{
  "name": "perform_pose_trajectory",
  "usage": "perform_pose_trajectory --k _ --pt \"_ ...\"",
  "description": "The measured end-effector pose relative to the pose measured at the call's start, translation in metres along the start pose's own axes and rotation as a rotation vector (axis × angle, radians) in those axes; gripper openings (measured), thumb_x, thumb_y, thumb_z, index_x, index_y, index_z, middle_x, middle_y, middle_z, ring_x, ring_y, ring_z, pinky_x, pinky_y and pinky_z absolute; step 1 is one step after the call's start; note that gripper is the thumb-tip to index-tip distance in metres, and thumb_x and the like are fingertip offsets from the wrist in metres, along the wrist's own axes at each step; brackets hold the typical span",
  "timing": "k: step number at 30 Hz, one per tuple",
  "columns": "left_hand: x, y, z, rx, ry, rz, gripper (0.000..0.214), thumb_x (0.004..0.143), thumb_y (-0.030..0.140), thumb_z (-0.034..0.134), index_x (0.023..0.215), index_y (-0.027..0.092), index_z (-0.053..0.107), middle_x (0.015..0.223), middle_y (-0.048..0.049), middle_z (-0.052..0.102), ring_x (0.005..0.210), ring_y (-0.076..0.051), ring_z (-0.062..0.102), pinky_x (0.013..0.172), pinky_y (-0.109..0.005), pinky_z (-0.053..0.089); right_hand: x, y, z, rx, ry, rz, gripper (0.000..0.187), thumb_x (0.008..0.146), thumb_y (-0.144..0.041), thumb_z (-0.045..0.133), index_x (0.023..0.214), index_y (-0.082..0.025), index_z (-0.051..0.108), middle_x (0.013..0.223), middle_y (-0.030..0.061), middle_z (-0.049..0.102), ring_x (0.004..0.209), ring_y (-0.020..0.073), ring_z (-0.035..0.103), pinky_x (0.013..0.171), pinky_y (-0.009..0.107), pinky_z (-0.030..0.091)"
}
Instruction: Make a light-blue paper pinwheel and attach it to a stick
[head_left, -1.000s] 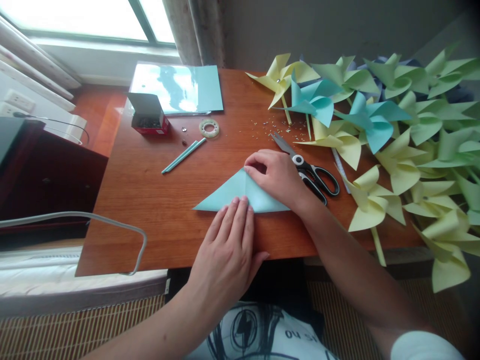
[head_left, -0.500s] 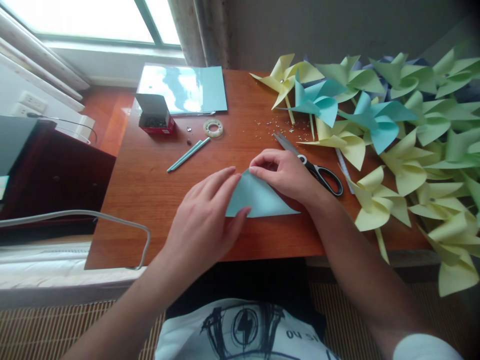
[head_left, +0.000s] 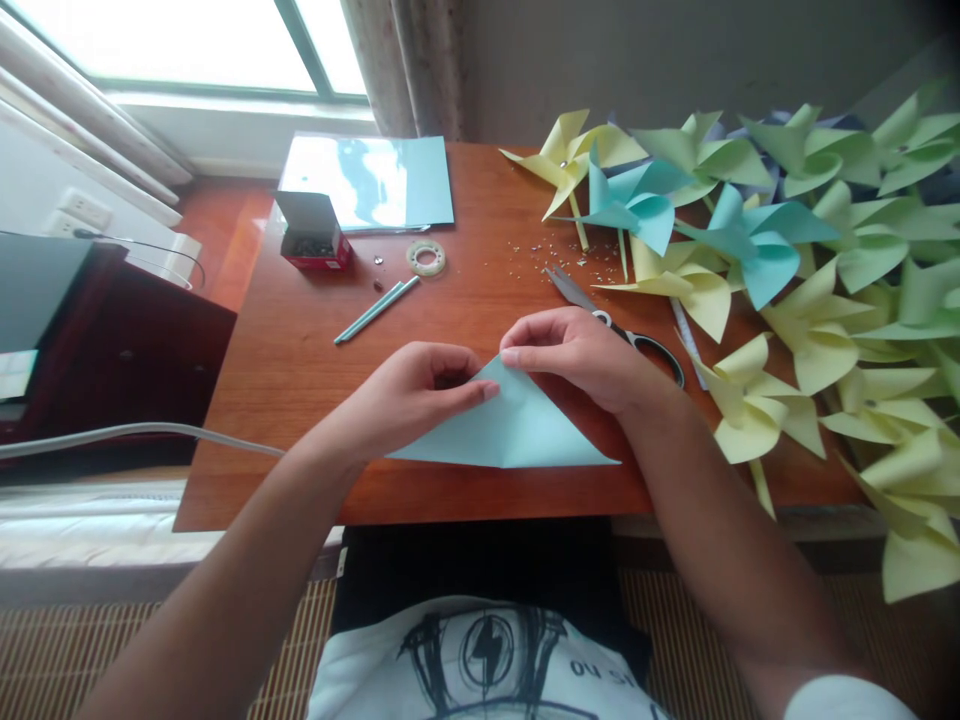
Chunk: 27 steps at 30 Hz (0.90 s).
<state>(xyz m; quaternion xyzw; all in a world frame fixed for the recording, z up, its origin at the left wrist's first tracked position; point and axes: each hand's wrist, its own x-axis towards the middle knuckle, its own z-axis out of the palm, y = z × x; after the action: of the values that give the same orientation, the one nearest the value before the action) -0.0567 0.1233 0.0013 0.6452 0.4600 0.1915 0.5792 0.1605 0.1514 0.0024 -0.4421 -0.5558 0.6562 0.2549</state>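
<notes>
A light blue paper triangle lies near the front edge of the wooden table. My left hand pinches its top corner from the left, fingers closed on the paper. My right hand pinches the same peak from the right, and the paper is lifted a little at the top. Black-handled scissors lie just behind my right hand, partly hidden by it.
A heap of yellow, green and blue paper pinwheels fills the table's right side. At the back left are blue paper sheets, a small red box, a tape roll and thin blue sticks. Small scraps dot the middle.
My left hand left the triangle's base and came up to pinch the top corner. The paper shifted toward me and its peak is now lifted between both hands.
</notes>
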Motion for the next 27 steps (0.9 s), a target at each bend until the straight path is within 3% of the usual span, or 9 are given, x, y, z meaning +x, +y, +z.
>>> perform_pose_trajectory --k 9,16,19,22,24,27 --pt "-0.002 0.0 0.0 0.269 0.052 0.053 0.043 0.092 0.039 0.059 0.062 0.019 0.036 0.062 0.0057 0.028 0.058 -0.009 0.027 0.05 -0.023 0.02 -0.001 -0.001 0.001 -0.179 0.012 -0.083 0.01 0.08 -0.027 0.071 0.08 -0.017 0.072 0.077 0.0005 0.071 0.072 0.0147 0.062 0.066 0.026 0.047" --pt "0.002 0.007 0.004 0.651 0.133 0.05 0.031 0.09 0.035 0.06 0.065 0.018 0.053 0.058 0.0044 0.043 0.055 -0.01 0.036 0.052 -0.025 0.023 0.003 0.01 0.006 -0.509 0.181 -0.255 0.008 0.083 -0.016 0.068 0.082 -0.018 0.076 0.086 0.0025 0.074 0.082 0.0171 0.067 0.074 0.028 0.049" --pt "-0.005 0.016 0.007 0.824 0.236 0.049 0.019 0.093 0.035 0.059 0.091 0.019 0.068 0.08 -0.0019 0.067 0.069 -0.016 0.058 0.06 -0.026 0.037 0.006 0.013 0.01 -0.616 0.242 -0.282 0.01 0.084 -0.014 0.068 0.079 -0.018 0.076 0.083 0.0022 0.072 0.079 0.0165 0.065 0.072 0.028 0.047" --pt "-0.022 0.025 0.019 1.011 0.425 0.077 0.027 0.097 0.032 0.053 0.115 0.019 0.067 0.109 -0.0098 0.072 0.096 -0.026 0.068 0.075 -0.033 0.049 0.008 0.014 0.013 -0.701 0.258 -0.282 0.011 0.084 -0.012 0.068 0.078 -0.017 0.075 0.081 0.0025 0.071 0.077 0.0161 0.064 0.07 0.028 0.045" --pt "-0.034 0.03 0.032 1.085 0.407 0.168 0.031 0.099 0.031 0.049 0.122 0.017 0.065 0.118 -0.0119 0.071 0.105 -0.029 0.068 0.083 -0.039 0.052 0.009 0.016 0.015 -0.748 0.258 -0.277 0.012 0.084 -0.011 0.068 0.077 -0.017 0.075 0.08 0.0027 0.07 0.076 0.0164 0.063 0.07 0.028 0.045" --pt "-0.046 0.029 0.055 1.137 0.288 0.264 0.035 0.099 0.027 0.047 0.125 0.011 0.063 0.129 -0.0173 0.068 0.115 -0.03 0.065 0.094 -0.042 0.053 0.01 0.017 0.016 -0.801 0.259 -0.267 0.012 0.085 -0.012 0.068 0.076 -0.017 0.074 0.08 0.0031 0.069 0.076 0.0169 0.063 0.071 0.029 0.046"
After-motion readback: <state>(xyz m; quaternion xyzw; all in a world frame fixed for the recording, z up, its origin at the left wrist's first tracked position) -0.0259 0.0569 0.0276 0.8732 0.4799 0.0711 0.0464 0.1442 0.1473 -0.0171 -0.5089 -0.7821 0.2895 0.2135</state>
